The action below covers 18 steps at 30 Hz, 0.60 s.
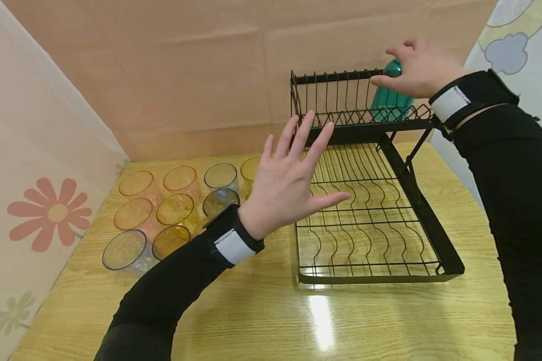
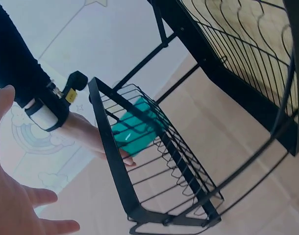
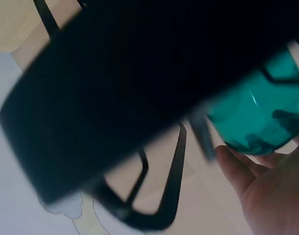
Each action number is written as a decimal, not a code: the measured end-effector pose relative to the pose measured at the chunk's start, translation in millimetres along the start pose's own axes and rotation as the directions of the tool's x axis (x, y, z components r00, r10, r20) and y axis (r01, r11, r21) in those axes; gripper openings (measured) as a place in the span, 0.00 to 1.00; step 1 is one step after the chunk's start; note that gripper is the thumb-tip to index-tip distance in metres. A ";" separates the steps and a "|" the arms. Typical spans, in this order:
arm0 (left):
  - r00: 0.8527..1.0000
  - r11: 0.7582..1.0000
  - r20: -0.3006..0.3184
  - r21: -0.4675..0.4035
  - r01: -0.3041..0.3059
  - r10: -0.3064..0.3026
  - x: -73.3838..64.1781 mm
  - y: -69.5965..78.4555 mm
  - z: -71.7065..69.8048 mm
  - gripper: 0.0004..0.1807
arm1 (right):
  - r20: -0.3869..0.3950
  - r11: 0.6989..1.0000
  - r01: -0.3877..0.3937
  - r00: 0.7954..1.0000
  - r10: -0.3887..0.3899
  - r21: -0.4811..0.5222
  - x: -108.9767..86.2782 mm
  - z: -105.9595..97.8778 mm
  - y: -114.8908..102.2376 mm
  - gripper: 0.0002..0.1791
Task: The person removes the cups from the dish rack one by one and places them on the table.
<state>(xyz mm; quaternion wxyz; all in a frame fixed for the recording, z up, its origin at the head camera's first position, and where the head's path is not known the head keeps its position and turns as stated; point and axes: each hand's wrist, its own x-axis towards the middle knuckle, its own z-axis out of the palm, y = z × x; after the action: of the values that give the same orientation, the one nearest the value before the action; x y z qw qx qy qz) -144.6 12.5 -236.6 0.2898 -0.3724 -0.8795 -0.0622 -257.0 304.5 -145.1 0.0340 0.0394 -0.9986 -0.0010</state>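
Observation:
A teal glass stands upside down at the right end of the black dish rack's upper tier. My right hand grips it around its base, with the thumb across the near side and the other fingers behind. In the right wrist view, the fingers of the right hand are at the glass's rim-like base edge, and dark finger patches show through it. My left hand holds nothing; its fingers are spread wide in the air in front of the rack's left side.
Several coloured tumblers stand on the wooden table left of the rack, among them a blue-rimmed one and an amber one. The rack's wire lower tier extends toward me. A peach cloth hangs behind.

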 end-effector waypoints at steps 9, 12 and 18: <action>0.999 0.999 0.024 -0.026 0.034 -0.033 2.6 14.1 9.7 0.56 | -0.021 1.000 -0.004 1.000 0.004 -0.029 3.2 7.1 1.0 0.45; 0.999 0.999 0.032 -0.017 0.039 -0.039 5.2 18.0 12.7 0.56 | -0.042 1.000 0.002 0.999 -0.003 -0.030 1.8 8.3 1.0 0.42; 0.993 0.997 0.098 0.002 0.072 -0.072 12.1 24.2 16.1 0.56 | -0.055 0.999 0.026 0.998 -0.028 -0.030 -1.0 8.1 0.8 0.36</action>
<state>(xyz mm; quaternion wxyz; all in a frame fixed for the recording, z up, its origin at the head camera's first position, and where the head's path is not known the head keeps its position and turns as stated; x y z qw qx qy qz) -142.0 42.5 -245.7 0.2434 -0.3435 -0.9054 -0.0550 -256.6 305.4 -153.2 0.0620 0.0525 -0.9966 -0.0150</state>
